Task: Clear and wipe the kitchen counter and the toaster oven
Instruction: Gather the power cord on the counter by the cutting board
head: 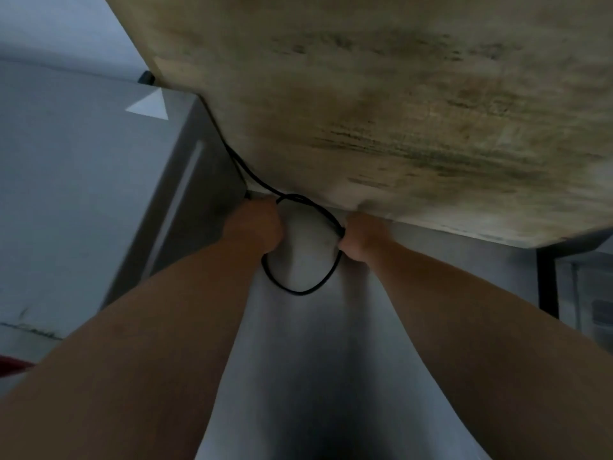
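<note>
While the stained wooden board [381,111] fills the upper view like a shelf or counter underside, I judge I am gathering the appliance lead out of the wiping path. Below it runs a steel surface [315,343], with a grey appliance [83,194] on the left, perhaps a fridge. My left hand [253,227] and right hand [360,240] each curl closed round the black cord [300,290], which loops between them and trails up behind the board's edge. No toaster oven shows.
</note>
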A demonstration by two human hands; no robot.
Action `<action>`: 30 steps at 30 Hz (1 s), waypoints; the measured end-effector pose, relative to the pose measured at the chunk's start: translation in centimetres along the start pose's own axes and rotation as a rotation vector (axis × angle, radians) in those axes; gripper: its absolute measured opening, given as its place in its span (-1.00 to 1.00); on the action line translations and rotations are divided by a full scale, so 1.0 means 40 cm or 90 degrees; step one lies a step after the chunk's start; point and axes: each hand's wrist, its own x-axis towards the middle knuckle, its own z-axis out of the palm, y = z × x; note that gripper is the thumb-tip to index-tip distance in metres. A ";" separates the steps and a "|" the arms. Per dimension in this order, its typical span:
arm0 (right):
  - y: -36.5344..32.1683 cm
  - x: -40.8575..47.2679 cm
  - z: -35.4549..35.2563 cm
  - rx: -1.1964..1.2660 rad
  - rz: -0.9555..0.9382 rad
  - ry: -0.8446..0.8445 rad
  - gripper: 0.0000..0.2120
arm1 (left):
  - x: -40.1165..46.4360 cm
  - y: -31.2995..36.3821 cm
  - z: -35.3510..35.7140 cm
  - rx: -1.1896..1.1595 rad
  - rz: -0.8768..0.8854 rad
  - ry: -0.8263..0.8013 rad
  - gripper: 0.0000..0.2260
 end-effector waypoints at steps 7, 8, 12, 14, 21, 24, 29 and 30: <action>0.039 -0.050 -0.018 0.092 0.000 -0.038 -0.68 | -0.029 0.015 -0.008 -0.145 -0.012 0.043 -0.71; 0.046 -0.064 -0.025 0.105 0.001 -0.037 -0.72 | -0.038 0.023 -0.016 -0.168 -0.020 0.063 -0.73; 0.073 -0.134 -0.061 0.154 -0.002 -0.013 -0.78 | -0.088 0.058 -0.063 -0.179 -0.007 0.100 -0.77; 0.075 -0.174 -0.081 0.161 -0.012 0.015 -0.78 | -0.121 0.069 -0.083 -0.164 0.005 0.120 -0.77; 0.058 -0.352 -0.135 0.239 -0.046 0.158 -0.84 | -0.257 0.118 -0.149 -0.257 -0.081 0.171 -0.81; 0.040 -0.436 -0.145 0.280 -0.056 0.168 -0.88 | -0.312 0.142 -0.178 -0.339 -0.112 0.205 -0.83; 0.015 -0.532 -0.135 0.297 -0.045 0.132 -0.90 | -0.396 0.182 -0.223 -0.371 -0.047 0.246 -0.79; 0.010 -0.544 -0.127 0.290 -0.046 0.128 -0.87 | -0.413 0.190 -0.231 -0.364 -0.030 0.251 -0.78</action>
